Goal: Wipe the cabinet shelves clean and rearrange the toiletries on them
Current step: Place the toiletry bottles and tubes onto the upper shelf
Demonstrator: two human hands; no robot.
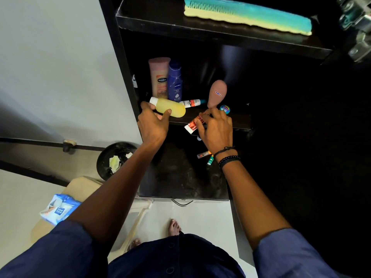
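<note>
In a dark cabinet, the middle shelf (239, 120) carries toiletries. My left hand (153, 125) grips a yellow bottle with a white cap (172, 108), lying on its side at the shelf's left front. My right hand (216, 127) is closed on a red and white tube (191, 126) at the shelf edge, and its fingertips touch the handle of a pink hairbrush (217, 92). Behind stand a pink Vaseline bottle (159, 78) and a blue Nivea bottle (175, 82). A small white tube (191, 102) lies beside them, and a little round tin (224, 108) sits to the right.
The upper shelf (200, 27) holds a teal and yellow comb (247, 16). The lower shelf (180, 177) has a few small tubes (204, 155). On the floor at left stand a black bin (112, 159) and a beige plastic chair (84, 187) with a wet-wipes pack (58, 209).
</note>
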